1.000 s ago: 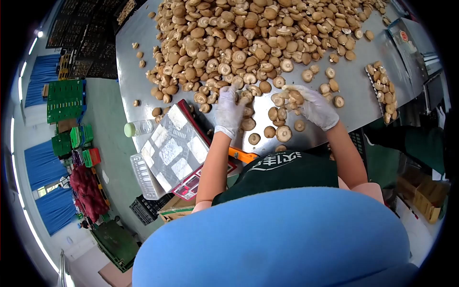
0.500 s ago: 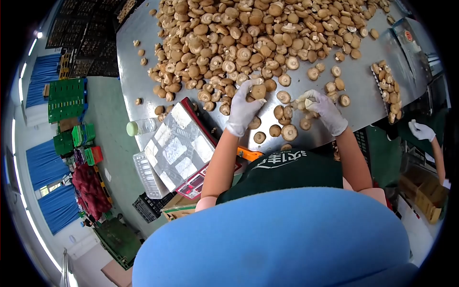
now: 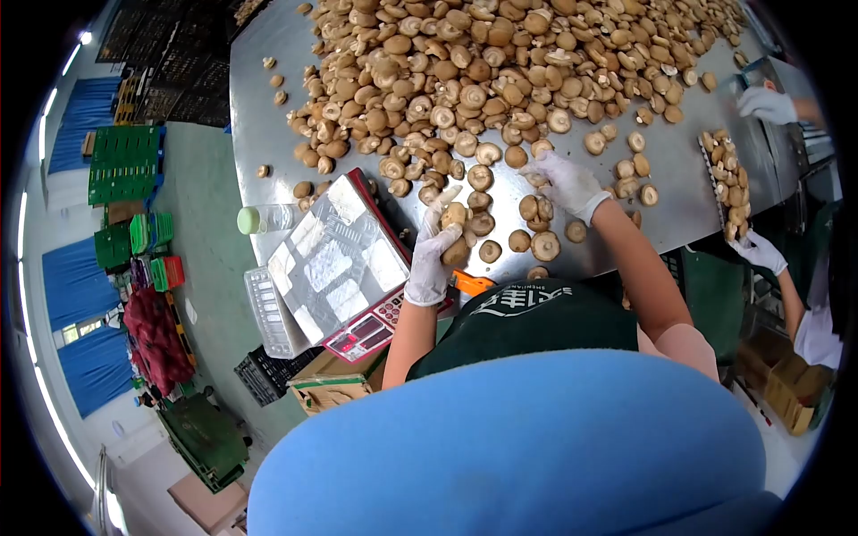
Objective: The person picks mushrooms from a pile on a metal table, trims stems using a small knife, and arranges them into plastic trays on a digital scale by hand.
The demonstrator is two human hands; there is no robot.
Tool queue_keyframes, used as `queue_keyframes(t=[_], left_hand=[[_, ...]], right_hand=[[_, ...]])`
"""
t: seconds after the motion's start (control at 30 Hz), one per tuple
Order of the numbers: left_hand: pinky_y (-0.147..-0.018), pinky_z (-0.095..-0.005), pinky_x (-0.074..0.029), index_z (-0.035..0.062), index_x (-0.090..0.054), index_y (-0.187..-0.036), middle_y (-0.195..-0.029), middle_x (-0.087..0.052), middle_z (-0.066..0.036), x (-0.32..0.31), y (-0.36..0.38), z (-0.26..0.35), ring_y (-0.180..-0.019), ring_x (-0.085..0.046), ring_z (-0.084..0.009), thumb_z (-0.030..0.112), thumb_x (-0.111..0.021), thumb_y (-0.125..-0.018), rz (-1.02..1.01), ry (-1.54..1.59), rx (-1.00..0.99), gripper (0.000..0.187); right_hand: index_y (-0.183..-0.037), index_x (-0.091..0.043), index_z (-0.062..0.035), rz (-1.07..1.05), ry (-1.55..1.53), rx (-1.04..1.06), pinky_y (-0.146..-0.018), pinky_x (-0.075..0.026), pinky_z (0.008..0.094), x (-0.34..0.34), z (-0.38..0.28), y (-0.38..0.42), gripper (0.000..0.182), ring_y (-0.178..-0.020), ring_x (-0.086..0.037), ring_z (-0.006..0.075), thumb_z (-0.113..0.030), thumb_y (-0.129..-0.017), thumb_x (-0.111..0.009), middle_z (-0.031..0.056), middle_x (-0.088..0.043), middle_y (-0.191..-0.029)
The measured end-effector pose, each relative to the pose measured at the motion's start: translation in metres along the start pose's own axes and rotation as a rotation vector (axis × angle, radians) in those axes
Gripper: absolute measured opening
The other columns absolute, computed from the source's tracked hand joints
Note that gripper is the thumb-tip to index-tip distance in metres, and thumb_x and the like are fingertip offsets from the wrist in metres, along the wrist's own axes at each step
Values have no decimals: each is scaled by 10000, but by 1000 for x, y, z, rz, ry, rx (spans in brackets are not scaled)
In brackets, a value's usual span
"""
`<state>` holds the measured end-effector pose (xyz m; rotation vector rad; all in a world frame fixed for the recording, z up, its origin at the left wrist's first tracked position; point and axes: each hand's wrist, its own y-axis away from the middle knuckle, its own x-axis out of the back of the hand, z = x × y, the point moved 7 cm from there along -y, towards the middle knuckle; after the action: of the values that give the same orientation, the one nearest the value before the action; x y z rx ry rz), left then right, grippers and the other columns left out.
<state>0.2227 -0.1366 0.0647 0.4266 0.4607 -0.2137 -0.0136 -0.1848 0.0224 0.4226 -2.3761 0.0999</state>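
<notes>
My left hand [image 3: 433, 253], in a white glove, is closed around a brown-capped shiitake mushroom [image 3: 454, 214] near the table's front edge. A second mushroom [image 3: 456, 252] shows against the same palm. Farther forward, my gloved right hand [image 3: 569, 185] has its fingers curled over a mushroom [image 3: 536, 179] that they partly hide. Loose mushrooms [image 3: 536, 211] lie on the metal table between and below my hands. Beyond them rises a large heap of mushrooms [image 3: 465, 80].
Left of my hands stands a red-edged scale [image 3: 371, 326] with clear plastic trays [image 3: 268, 313] and a green-capped bottle [image 3: 255, 220]. A filled mushroom tray [image 3: 728, 183] sits at the right, touched by a co-worker's gloved hand [image 3: 760, 252]. An orange object [image 3: 472, 284] lies by the apron.
My left hand has drawn back toward me with mushrooms in it. My right hand has moved forward and left to another mushroom. The co-worker's hands have come to the tray and table edge.
</notes>
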Motion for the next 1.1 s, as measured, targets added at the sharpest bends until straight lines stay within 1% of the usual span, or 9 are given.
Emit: queue_keyframes(t=[0.23, 0.5, 0.57, 0.6, 0.67, 0.77, 0.83, 0.9, 1.1], left_hand=[[-693, -303, -518, -3, -537, -1323, -996, -662, -145, 13, 24, -22, -715, -634, -234, 342, -538, -987, -87, 214, 101, 481], [-836, -254, -503, 57, -572, -1314, -1158, -602, -70, -10, 24, -13, -907, -607, -136, 92, -595, -944, 60, -121, 42, 372], [-918, -289, -487, 84, -605, -1328, -1203, -532, -80, -15, 16, 2, -1035, -581, -202, 90, -704, -870, 73, -599, -245, 468], [-929, -302, -487, 92, -611, -1323, -1187, -533, -90, -23, 17, 11, -1067, -577, -223, 99, -735, -845, 65, -727, -345, 494], [-936, -324, -499, 100, -638, -1290, -1185, -538, -98, -35, 18, 19, -1097, -590, -257, 125, -795, -804, 64, -930, -535, 512], [-928, -300, -477, 61, -638, -1276, -1158, -531, -87, -23, 14, 8, -1062, -566, -218, 55, -769, -814, 54, -889, -454, 480], [-934, -304, -477, 47, -651, -1245, -1143, -539, -83, -16, 14, 5, -1051, -573, -210, 49, -763, -823, 54, -863, -461, 436], [-892, -330, -516, 48, -660, -1222, -1122, -565, -87, -5, 12, -6, -1012, -615, -245, 128, -789, -821, 41, -585, -274, 429], [-899, -312, -502, 16, -663, -1208, -1111, -551, -92, 4, 27, 10, -1030, -593, -222, 107, -762, -841, 138, -826, -439, 391]], right_hand=[[-1347, -609, -72, -278, -872, -206, -856, -497, 288, 17, -45, 8, 446, -958, -599, 132, -197, -922, -561, 51, -651, -1162], [-1317, -625, -37, -245, -750, -231, -937, -472, 275, 7, -55, 7, 459, -1072, -603, 120, -359, -1018, -492, 71, -667, -1202], [-1297, -624, 6, -242, -434, -33, -990, -446, 282, 0, -58, 5, 485, -1096, -602, 147, -370, -1040, -458, 84, -672, -1200], [-1315, -588, 47, -280, -827, -363, -1029, -426, 286, 1, -85, 12, 518, -1145, -589, 153, -371, -1062, -414, 97, -664, -1226], [-1327, -572, 55, -244, -767, -283, -1045, -418, 287, -4, -90, 16, 535, -1164, -584, 161, -380, -1069, -398, 105, -656, -1247], [-1358, -538, 60, -199, -690, -121, -1081, -397, 287, -17, -58, 13, 582, -1202, -574, 179, -420, -1076, -372, 121, -631, -1306], [-1531, -335, -10, -431, -815, -315, -1186, -267, 323, -36, -43, 17, 679, -1409, -387, 205, -497, -1058, -353, 127, -411, -1537], [-1525, -348, -11, -459, -810, -254, -1178, -280, 327, -32, -50, 14, 678, -1400, -399, 209, -500, -1055, -362, 133, -419, -1532], [-1447, -476, -12, -514, -627, -163, -1121, -352, 315, -27, -96, -1, 647, -1285, -509, 220, -512, -1042, -404, 152, -556, -1399]])
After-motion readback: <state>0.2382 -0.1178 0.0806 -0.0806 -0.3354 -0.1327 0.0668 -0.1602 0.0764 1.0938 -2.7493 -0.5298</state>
